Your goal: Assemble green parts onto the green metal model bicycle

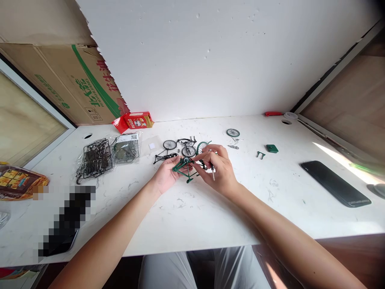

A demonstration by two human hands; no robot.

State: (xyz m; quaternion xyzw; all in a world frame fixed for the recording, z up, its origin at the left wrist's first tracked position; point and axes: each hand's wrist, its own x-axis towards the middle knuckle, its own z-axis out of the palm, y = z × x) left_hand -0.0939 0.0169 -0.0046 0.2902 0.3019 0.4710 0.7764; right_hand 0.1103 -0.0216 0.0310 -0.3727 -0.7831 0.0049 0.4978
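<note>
My left hand is closed around a green model bicycle frame, held above the table with its saddle end toward me. My right hand is at the frame's right side, thumb and index finger pinched close against it. A slim tool with a metal shaft sticks out between the fingers of that hand; its kind cannot be made out. Just behind the right fingers is a green-rimmed wheel, partly hidden. Black model bicycle parts, with wheels and frame pieces, lie beyond my left hand.
Bagged black part frames and a second clear bag lie left. A loose wheel, a green box-shaped piece and a green bracket lie right. A black phone-like slab is further right; a red packet stands behind.
</note>
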